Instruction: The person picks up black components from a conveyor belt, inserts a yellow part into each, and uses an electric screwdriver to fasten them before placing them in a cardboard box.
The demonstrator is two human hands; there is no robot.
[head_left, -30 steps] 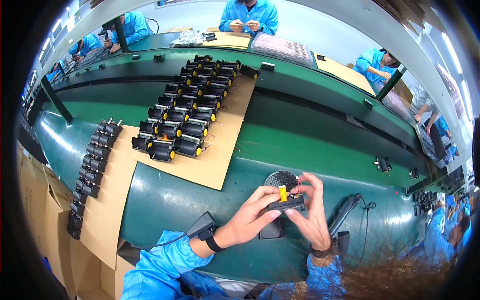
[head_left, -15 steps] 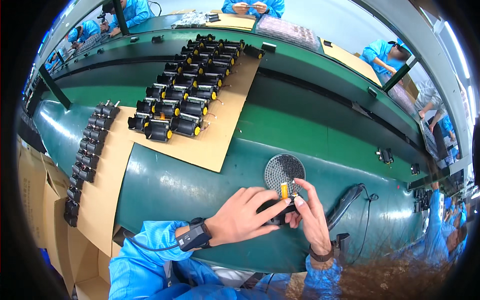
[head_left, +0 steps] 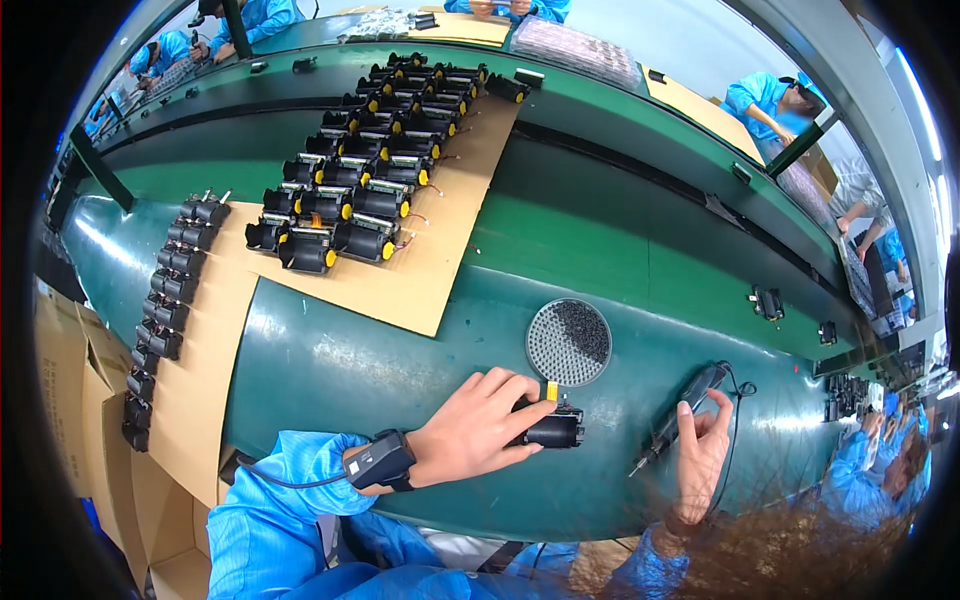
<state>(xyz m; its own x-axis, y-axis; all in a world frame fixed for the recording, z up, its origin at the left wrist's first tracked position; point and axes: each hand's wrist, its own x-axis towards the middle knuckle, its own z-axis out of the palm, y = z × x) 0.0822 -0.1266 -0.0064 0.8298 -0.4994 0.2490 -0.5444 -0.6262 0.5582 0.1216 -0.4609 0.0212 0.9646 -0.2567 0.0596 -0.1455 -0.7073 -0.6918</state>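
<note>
My left hand (head_left: 480, 420) grips a black plastic housing (head_left: 556, 430) on the green bench, its fingers over the left end. A short yellow-orange flat ribbon (head_left: 552, 391) stands up from the housing's far side. My right hand (head_left: 702, 450) is open, thumb and forefinger apart, beside a black electric screwdriver (head_left: 676, 412). The screwdriver lies tilted, its metal bit pointing toward me and left; whether my thumb touches it I cannot tell. Beyond the housing sits a round grey dish (head_left: 545, 347) with dimples, many small black screws heaped on its right side.
Rows of black housings with yellow round ends stand on a cardboard sheet (head_left: 410, 310) at the far left. Smaller black parts (head_left: 170, 315) line the sheet's left strip. The screwdriver's cord (head_left: 738, 430) trails toward me. Cartons (head_left: 95, 400) stand at left; co-workers in blue work beyond.
My right hand has left the housing and moved right to the screwdriver, its fingers parting. My left hand keeps hold of the housing, which has shifted slightly left.
</note>
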